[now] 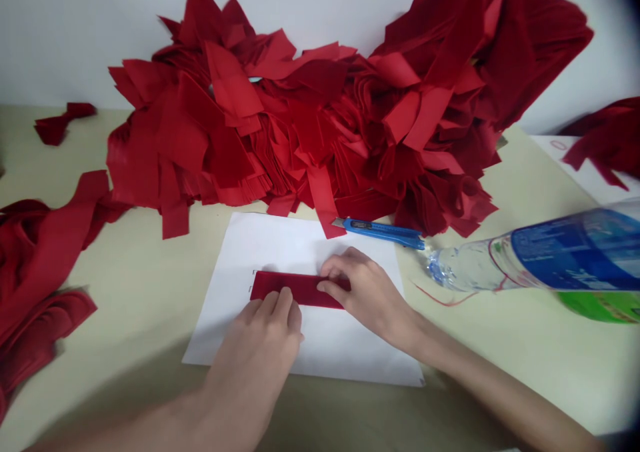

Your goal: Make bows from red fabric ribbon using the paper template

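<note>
A dark red velvet fabric strip (pixel 307 291) lies flat across a white paper sheet (pixel 345 345), beside small black marks at its left end. My left hand (pixel 270 325) rests on the strip's near edge, its fingers bent and pressed together on the cloth; the thumb is mostly hidden. Near the strip's right end, the thumb and forefinger of my right hand (pixel 367 292) are closed on the fabric at the far edge, and this hand covers that end. Just beyond my right hand, a blue utility knife (pixel 385 231) lies over the paper's far edge with its tip on a red strip.
A large heap of red fabric strips (pixel 300 125) stands against the wall. More red strips (pixel 45 272) lie at the left. At the right, a clear bottle with a blue label (pixel 565 249) lies on its side by a green package (pixel 600 305) and a red thread (pixel 445 302).
</note>
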{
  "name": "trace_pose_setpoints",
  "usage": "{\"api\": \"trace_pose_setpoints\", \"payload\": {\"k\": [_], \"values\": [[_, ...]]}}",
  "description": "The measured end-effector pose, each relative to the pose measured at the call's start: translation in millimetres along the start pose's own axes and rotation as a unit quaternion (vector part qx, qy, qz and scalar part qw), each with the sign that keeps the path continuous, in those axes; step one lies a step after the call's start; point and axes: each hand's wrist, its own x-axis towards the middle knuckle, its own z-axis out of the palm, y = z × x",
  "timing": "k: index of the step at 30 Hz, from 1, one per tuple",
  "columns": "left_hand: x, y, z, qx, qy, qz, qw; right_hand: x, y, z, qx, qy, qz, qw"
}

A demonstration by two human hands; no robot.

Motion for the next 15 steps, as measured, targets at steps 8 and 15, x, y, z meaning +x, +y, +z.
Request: {"api": "trace_pose_setpoints", "payload": {"k": [8,15], "values": [[-1.0,1.6,5.4,0.043,0.019,0.005,0.999,0.9,2.8,6.9,-0.008,-0.001,-0.001,1.000],[-1.5,1.1,10.6,0.066,0.029,0.013,0.997,-23.9,15.6,-40.2,-0.017,0.184,-0.047,0.982]]}}
